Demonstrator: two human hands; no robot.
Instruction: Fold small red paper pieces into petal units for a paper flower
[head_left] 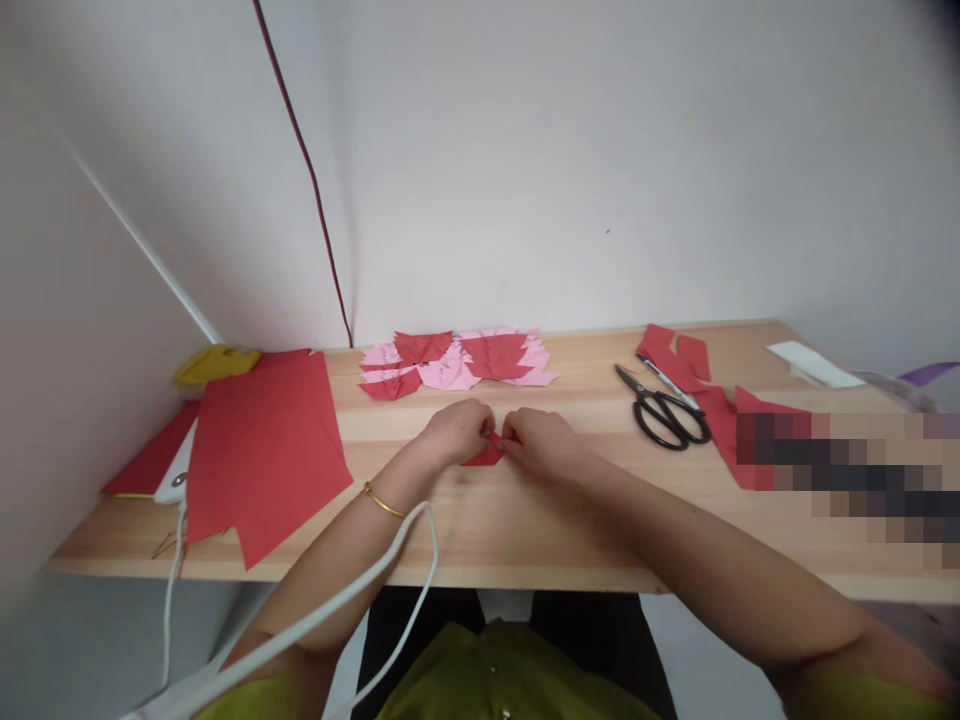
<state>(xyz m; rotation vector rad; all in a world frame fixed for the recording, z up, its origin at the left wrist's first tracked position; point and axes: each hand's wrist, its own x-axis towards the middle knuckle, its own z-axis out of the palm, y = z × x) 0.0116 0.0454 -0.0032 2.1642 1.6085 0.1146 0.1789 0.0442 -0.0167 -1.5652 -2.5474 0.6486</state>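
Note:
Between my two hands, low over the middle of the wooden table (405, 560), is a small piece of red paper (482, 457). My left hand (461, 430) pinches it from the left, fingers curled in. From the other side my right hand (541, 438) pinches its right end. My fingers hide the upper part of the paper, so its folds cannot be made out. Just beyond my hands lie folded red paper pieces (496, 357) and pink paper pieces (448, 374) with jagged edges.
Black-handled scissors (664, 412) and a pen (670, 382) lie to the right by red paper scraps (720, 420). Large red sheets (262, 450), a white power strip (178, 470) and a yellow object (216, 364) occupy the left. A white cable (322, 610) crosses before my left forearm.

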